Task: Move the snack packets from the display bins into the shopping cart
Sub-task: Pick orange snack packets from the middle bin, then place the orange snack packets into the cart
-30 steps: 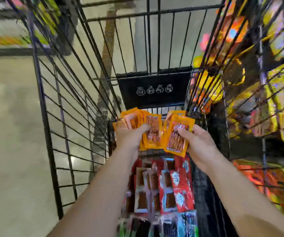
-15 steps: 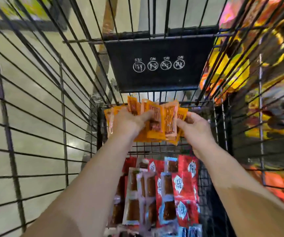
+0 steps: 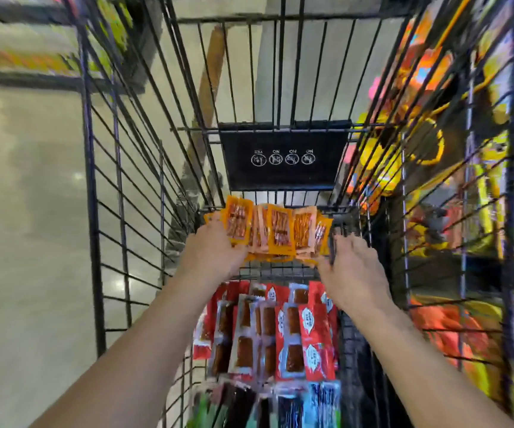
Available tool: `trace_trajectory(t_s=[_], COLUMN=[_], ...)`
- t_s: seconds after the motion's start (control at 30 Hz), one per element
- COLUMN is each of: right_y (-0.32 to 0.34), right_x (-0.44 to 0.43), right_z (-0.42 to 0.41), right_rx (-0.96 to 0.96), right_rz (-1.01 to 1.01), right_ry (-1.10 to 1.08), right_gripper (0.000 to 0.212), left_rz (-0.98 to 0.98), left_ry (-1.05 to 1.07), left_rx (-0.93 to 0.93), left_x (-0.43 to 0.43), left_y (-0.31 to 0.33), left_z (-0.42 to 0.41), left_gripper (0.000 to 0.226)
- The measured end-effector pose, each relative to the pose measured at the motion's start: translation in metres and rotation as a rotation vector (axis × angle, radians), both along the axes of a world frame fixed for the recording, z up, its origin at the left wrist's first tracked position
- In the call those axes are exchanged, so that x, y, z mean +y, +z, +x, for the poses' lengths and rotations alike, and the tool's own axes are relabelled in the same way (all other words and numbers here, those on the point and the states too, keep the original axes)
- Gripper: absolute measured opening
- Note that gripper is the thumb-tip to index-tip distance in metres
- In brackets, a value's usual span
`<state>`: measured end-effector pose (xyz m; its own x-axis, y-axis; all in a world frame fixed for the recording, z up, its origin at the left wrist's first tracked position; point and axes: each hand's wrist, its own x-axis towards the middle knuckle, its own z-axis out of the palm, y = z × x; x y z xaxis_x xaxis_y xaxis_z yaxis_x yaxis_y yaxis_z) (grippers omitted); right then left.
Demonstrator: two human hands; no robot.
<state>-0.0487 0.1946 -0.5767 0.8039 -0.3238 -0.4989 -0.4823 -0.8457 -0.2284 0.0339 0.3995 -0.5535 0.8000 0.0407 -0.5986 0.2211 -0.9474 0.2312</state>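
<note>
A black wire shopping cart [image 3: 95, 211] fills most of the frame, its barred sides rising at left and right and its far end wall standing in the upper middle. Through the left bars shows a pale, glossy floor [image 3: 27, 211], and in the upper left a blurred shelf of yellow and green goods [image 3: 33, 57]. Through the right bars, down the whole right side of the frame, lie blurred display bins of yellow, orange and red packets [image 3: 435, 156].

On the cart's far wall, centre of the frame, hangs a flat black rectangular plastic sign [image 3: 283, 156] with four small white round pictograms in a row.

Both bare forearms reach in from the bottom corners toward the middle. In the lower centre, on the cart's bottom, lie red snack packets with clear windows showing brown strips [image 3: 280, 329], packed side by side in rows; below them, at the bottom edge, are dark, blue and green packets [image 3: 280, 406], too blurred to tell apart.

Just above the red rows, near the cart's far end, a fanned bunch of orange snack packets [image 3: 277, 233] stands up. The left hand [image 3: 215, 251] grasps the left side of this bunch, fingers hidden behind the packets. The right hand [image 3: 351, 270] is loosened with fingers spread, its fingertips just beside the right edge of the bunch; whether they touch it cannot be told.
</note>
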Motion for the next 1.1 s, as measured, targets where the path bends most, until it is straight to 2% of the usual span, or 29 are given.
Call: trace_trajectory(t_s=[0.17, 0.3, 0.43, 0.6, 0.73, 0.9, 1.03, 1.1], right_y=[0.081, 0.163, 0.247, 0.323, 0.359, 0.397, 0.422, 0.432], right_x=[0.025, 0.055, 0.096, 0.142, 0.160, 0.157, 0.135, 0.121], right_z=[-0.054, -0.119, -0.196, -0.286, -0.342, -0.410, -0.475, -0.514], right_rx=[0.043, 0.018, -0.025, -0.075, -0.109, -0.189, -0.294, -0.286], right_rz=[-0.156, -0.257, -0.322, -0.353, -0.416, -0.480, -0.537, -0.565], right_ry=[0.166, 0.244, 0.210, 0.081, -0.018, -0.178, -0.433, -0.564], right_gripper=[0.053, 0.052, 0.049, 0.064, 0.068, 0.067, 0.064, 0.062], left_rz=[0.174, 0.194, 0.194, 0.158, 0.117, 0.030, -0.036, -0.082], left_ry=[-0.281, -0.462, -0.578, -0.647, -0.730, -0.883, -1.076, -1.155], left_rx=[-0.177, -0.257, -0.266, -0.370, -0.456, -0.602, -0.659, -0.691], left_x=[0.032, 0.062, 0.098, 0.144, 0.145, 0.105, 0.061, 0.033], left_y=[0.083, 0.162, 0.233, 0.299, 0.335, 0.368, 0.386, 0.399], left_z=[-0.069, -0.136, -0.205, -0.271, -0.301, -0.334, -0.371, -0.397], left_gripper=[0.063, 0.057, 0.057, 0.062, 0.066, 0.063, 0.059, 0.060])
